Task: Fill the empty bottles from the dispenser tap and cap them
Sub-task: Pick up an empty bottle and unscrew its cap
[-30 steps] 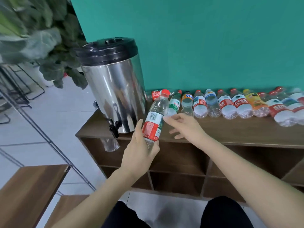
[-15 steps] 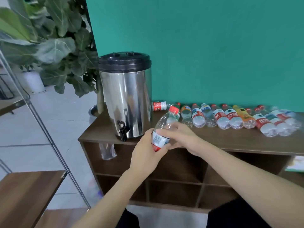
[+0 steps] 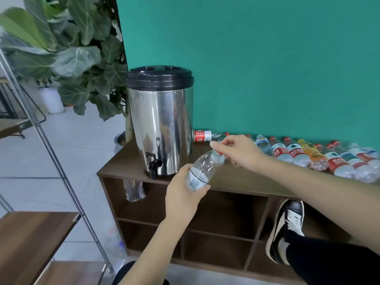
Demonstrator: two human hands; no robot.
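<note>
Near the centre of the frame, a clear plastic bottle with a white label point(image 3: 200, 171) is gripped around its lower body by the left hand point(image 3: 183, 199) and tilted up-right, while its red cap point(image 3: 219, 152) is pinched by the right hand point(image 3: 239, 150), just right of the steel dispenser's black tap point(image 3: 153, 164).

Clear empty bottle point(image 3: 202, 170) (red cap point(image 3: 219, 152) on) sits tilted just right of the steel dispenser's point(image 3: 161, 128) black tap point(image 3: 153, 164), more bottles point(image 3: 316, 156) lying along the wall.
</note>
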